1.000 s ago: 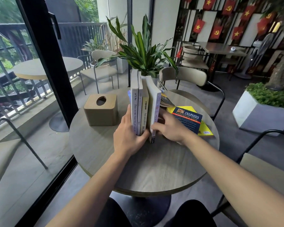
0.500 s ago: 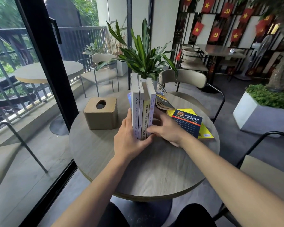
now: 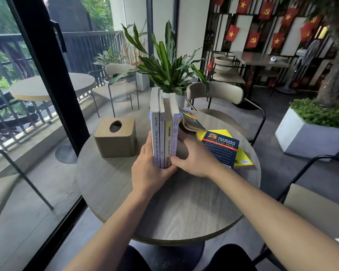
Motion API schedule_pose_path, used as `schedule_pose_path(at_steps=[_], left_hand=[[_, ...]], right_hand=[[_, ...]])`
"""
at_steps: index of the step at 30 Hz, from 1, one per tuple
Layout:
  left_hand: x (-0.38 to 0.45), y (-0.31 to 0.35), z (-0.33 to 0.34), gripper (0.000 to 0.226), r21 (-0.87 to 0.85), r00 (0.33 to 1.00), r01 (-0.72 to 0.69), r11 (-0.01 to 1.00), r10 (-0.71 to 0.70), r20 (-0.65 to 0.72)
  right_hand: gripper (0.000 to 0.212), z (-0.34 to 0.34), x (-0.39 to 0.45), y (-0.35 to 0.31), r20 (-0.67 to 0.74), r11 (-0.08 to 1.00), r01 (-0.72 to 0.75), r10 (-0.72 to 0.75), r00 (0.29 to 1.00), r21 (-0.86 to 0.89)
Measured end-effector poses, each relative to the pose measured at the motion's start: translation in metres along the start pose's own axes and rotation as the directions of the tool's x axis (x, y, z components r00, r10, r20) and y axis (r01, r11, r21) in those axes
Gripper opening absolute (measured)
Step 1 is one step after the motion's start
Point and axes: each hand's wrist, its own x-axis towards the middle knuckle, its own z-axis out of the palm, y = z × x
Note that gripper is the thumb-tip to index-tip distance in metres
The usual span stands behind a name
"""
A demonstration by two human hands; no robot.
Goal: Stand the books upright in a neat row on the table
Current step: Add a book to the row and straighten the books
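Wooden round table [image 3: 184,208] at frame centre; upright books [image 3: 163,132] standing spines-out mid-table; left hand [image 3: 151,165] and right hand [image 3: 196,159] clamp the row from both sides; blue book [image 3: 221,149] lies flat right; tissue box [image 3: 115,137] left.

Count on my worktop [image 3: 125,202]

Four books stand upright [image 3: 163,132], pressed spine to spine in one row between my two hands, left hand [image 3: 149,171] and right hand [image 3: 194,159]. Three more books are not standing: one open, curled book [image 3: 191,122] just behind the row, and a dark blue book [image 3: 221,149] lying on a yellow book [image 3: 243,159]. One wooden tissue box [image 3: 115,137] sits left of the row. One potted plant [image 3: 164,69] rises behind it.
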Motion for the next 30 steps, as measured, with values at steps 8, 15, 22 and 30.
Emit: schedule_pose_path(at_steps=[8, 15, 22, 30], left_hand=[[0.000, 0.003, -0.001, 0.100, -0.009, 0.999, -0.021, 1.000, 0.021, -0.039], [0.000, 0.001, 0.001, 0.102, 0.023, 0.999, -0.022, 1.000, 0.023, -0.043], [0.001, 0.008, 0.001, 0.109, 0.044, 0.998, 0.002, 0.999, 0.001, -0.066], [0.024, 0.040, -0.014, 0.107, -0.002, 0.967, 0.030, 1.000, -0.030, -0.253]], right_hand=[[0.077, -0.011, 0.000, 0.013, -0.023, 0.965, 0.105, -0.114, 0.993, -0.238], [0.073, -0.022, 0.023, 0.032, -0.102, 0.966, 0.015, -0.043, 0.994, -0.260], [0.070, -0.010, 0.041, 0.036, -0.112, 0.970, -0.024, -0.003, 0.994, -0.242], [0.058, -0.013, 0.048, 0.034, -0.148, 0.991, -0.018, -0.002, 0.989, -0.132]])
